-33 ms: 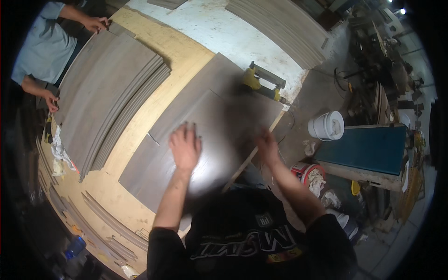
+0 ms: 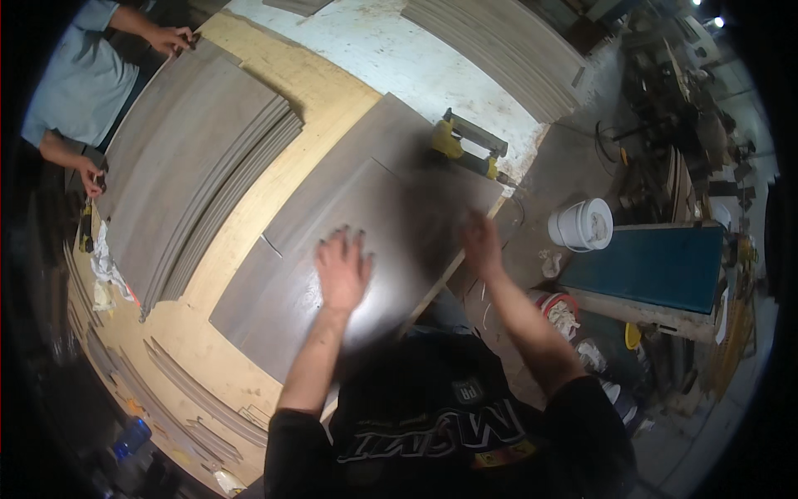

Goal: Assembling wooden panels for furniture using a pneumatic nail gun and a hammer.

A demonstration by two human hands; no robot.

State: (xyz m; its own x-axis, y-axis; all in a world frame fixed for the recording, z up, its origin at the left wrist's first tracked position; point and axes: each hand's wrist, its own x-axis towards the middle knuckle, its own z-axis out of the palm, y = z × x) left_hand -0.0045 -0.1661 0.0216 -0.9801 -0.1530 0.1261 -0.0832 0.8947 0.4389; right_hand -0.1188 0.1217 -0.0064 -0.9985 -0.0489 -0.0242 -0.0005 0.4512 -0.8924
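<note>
On the plywood bench [image 2: 274,112], a large dark grey sheet [image 2: 366,208] lies flat, smooth and faintly glossy, with a pale glare patch near its close edge. It is rectangular, thin, and sits diagonally across the pale yellow bench top.

Left hand [image 2: 342,268]: palm down, pressed flat on the sheet, fingers spread apart, tips pointing away from the person. Nothing gripped.

Right hand [image 2: 480,241]: at the sheet's right-hand edge, blurred by motion. It looks to rest on or just over the edge; I cannot tell whether the fingers are apart or curled.

Beyond the sheet, a yellow and black power tool [image 2: 470,145] lies near the bench's far corner, against a whitish, scuffed surface. To the left, a stack of similar grey sheets [image 2: 195,166] is fanned so the thin edges show as stepped lines. Another person in a light blue shirt [image 2: 79,79] stands at that stack, one hand at its far corner, the other at its near side.

Off the bench to the right: a white plastic bucket [image 2: 582,224], round, beside a long teal-topped table [image 2: 657,266]. Thin grey offcut strips [image 2: 191,387] lie along the bench's near left edge, with crumpled white rags [image 2: 106,266] just beside the stack.
</note>
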